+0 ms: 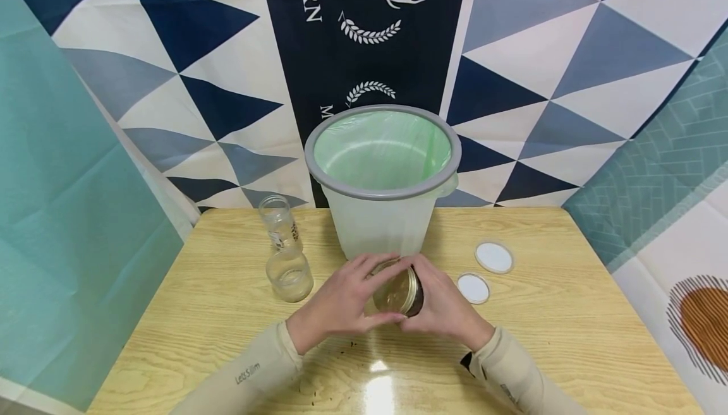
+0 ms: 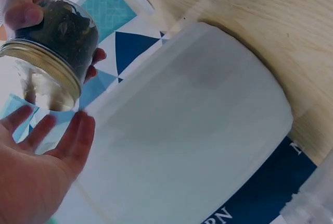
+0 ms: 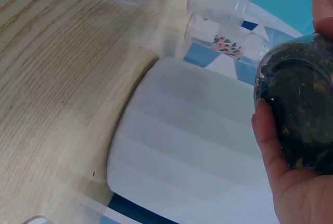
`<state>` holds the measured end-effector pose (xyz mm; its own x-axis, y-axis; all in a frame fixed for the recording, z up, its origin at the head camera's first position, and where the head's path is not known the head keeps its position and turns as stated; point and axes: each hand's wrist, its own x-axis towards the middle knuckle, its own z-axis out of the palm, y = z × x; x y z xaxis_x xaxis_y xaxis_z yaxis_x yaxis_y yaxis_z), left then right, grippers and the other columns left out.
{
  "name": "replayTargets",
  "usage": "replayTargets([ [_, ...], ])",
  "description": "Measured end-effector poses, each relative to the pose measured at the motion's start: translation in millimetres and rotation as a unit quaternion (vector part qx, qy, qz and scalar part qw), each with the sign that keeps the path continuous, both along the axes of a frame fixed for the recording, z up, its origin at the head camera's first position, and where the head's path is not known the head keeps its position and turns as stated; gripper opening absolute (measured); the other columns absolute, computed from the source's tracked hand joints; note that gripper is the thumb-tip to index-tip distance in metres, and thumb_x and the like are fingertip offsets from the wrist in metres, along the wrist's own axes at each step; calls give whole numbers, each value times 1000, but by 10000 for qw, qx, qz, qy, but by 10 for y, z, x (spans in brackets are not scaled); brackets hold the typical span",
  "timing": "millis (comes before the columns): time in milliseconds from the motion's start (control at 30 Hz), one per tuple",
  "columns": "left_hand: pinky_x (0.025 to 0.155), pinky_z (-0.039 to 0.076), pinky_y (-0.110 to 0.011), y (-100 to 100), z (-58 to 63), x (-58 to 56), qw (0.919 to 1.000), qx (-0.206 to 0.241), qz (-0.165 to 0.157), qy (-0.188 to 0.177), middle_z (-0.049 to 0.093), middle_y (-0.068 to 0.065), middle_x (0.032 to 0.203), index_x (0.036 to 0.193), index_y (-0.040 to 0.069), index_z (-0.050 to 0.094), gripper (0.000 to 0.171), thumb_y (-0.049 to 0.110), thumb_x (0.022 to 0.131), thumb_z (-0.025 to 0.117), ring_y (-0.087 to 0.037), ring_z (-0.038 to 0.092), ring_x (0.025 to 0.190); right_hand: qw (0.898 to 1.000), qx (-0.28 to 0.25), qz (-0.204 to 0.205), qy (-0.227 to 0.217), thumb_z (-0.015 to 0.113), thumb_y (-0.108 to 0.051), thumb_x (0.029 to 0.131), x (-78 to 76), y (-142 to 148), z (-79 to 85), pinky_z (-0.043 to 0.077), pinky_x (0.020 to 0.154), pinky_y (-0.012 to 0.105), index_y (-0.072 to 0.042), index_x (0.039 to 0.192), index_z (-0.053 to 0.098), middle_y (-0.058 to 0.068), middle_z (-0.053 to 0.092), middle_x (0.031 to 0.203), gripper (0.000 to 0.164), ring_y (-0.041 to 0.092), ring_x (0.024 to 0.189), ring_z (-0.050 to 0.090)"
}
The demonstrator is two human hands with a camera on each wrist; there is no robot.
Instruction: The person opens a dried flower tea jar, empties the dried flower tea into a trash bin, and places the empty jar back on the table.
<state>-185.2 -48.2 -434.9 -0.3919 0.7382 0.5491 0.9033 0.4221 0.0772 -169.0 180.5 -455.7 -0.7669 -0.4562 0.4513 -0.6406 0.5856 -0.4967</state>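
Observation:
My right hand (image 1: 440, 307) grips a glass jar (image 3: 304, 114) filled with something dark, its fingers round the glass. The jar is tipped on its side over the table, with its gold screw lid (image 2: 44, 60) facing my left hand (image 1: 349, 298). Around that lid the left thumb and fingers are spread. In the left wrist view, the left fingertips (image 2: 83, 125) are close to the lid's rim, with a gap showing between them.
A white bin (image 1: 387, 225) with a green liner stands behind the hands. To its left are a tall glass jar (image 1: 277, 218) and a shorter one (image 1: 290, 275). Two white-centred lids (image 1: 494, 257) lie at the right. Dark crumbs dot the table (image 1: 216, 314) in front.

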Motion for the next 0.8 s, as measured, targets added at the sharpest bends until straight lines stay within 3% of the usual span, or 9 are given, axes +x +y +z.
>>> replayTargets([
  [233, 125, 34, -38, -59, 18, -33, 9965, -350, -758, -53, 38, -4, 166, 157, 21, 45, 70, 45, 96, 70, -26, 41, 150, 9998, 41, 19, -205, 96, -25, 55, 7, -4, 24, 59, 86, 34, -16, 135, 52, -6, 59, 120, 92, 10, 101, 64],
  [333, 120, 41, -35, -57, 22, -31, 9973, -300, -659, -157, 42, -5, 163, 158, 19, 44, 70, 44, 97, 69, -23, 47, 144, 9998, 53, 35, -213, 93, -22, 54, 2, -11, 23, 59, 83, 31, -16, 135, 52, -6, 59, 118, 92, 9, 98, 62],
  [433, 111, 50, -35, -40, 20, -18, 9991, -198, -351, -155, 49, -5, 157, 157, 19, 44, 74, 50, 95, 70, -21, 56, 133, 9998, 46, 86, -179, 94, -22, 53, -7, -21, 20, 59, 82, 31, -15, 136, 52, -5, 60, 118, 94, 10, 98, 62],
  [600, 105, 54, -36, -3, 20, -1, 9996, -254, 72, -46, 52, -5, 153, 160, 19, 40, 84, 58, 92, 69, -21, 61, 125, 9999, 52, 111, -115, 94, -24, 52, -12, -12, 8, 60, 86, 34, -12, 137, 53, -2, 61, 121, 95, 12, 101, 63],
  [667, 109, 51, -39, -8, 22, 6, 9994, -343, 47, -50, 49, -4, 157, 161, 19, 37, 86, 59, 91, 69, -24, 58, 131, 9999, 92, 88, -103, 96, -26, 54, -6, -4, 6, 60, 87, 35, -11, 137, 52, -2, 61, 121, 95, 12, 102, 64],
  [800, 121, 40, -41, -38, 17, 8, 9982, -475, -354, -25, 41, -4, 164, 159, 21, 41, 81, 55, 92, 71, -29, 48, 145, 9995, 128, 65, -275, 99, -30, 57, 20, 9, 23, 60, 89, 36, -14, 137, 51, -4, 60, 122, 95, 12, 104, 64],
])
